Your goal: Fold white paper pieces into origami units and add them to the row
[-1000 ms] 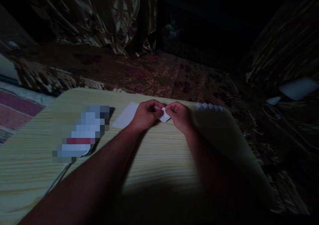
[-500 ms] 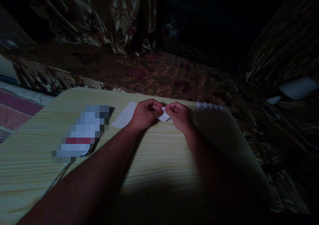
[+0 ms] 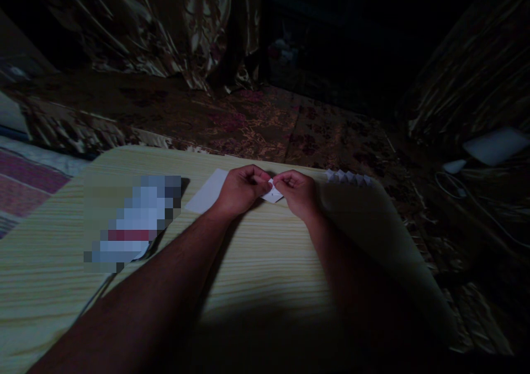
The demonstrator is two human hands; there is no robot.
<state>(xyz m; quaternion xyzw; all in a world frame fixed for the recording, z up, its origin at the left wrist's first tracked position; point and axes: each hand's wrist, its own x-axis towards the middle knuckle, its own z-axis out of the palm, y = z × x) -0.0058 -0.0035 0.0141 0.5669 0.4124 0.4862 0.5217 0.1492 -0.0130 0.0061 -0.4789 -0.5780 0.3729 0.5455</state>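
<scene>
Between my two hands is a small folded piece of white paper (image 3: 272, 194), its lower corner pointing toward me. My left hand (image 3: 243, 189) pinches its left side with thumb and fingers. On the other side my right hand (image 3: 297, 191) has its fingertips closed on the paper's upper right part. The fingers cover much of the paper, so its full shape is hidden. A flat white sheet (image 3: 206, 191) lies just left of my left hand, partly behind it. To the right, several small folded paper pieces (image 3: 348, 177) stand in a row near the table's far edge.
The pale wood-grain table (image 3: 265, 263) has rounded corners. At its left lies a long pixelated object (image 3: 138, 219) with a cable running toward me. Beyond the table are a patterned cloth-covered seat (image 3: 232, 120) and dark curtains (image 3: 199, 26). A white object with a cord (image 3: 497, 145) is at right.
Both hands keep their hold on the folded paper in almost the same place. Only a very slight shift of the view shows.
</scene>
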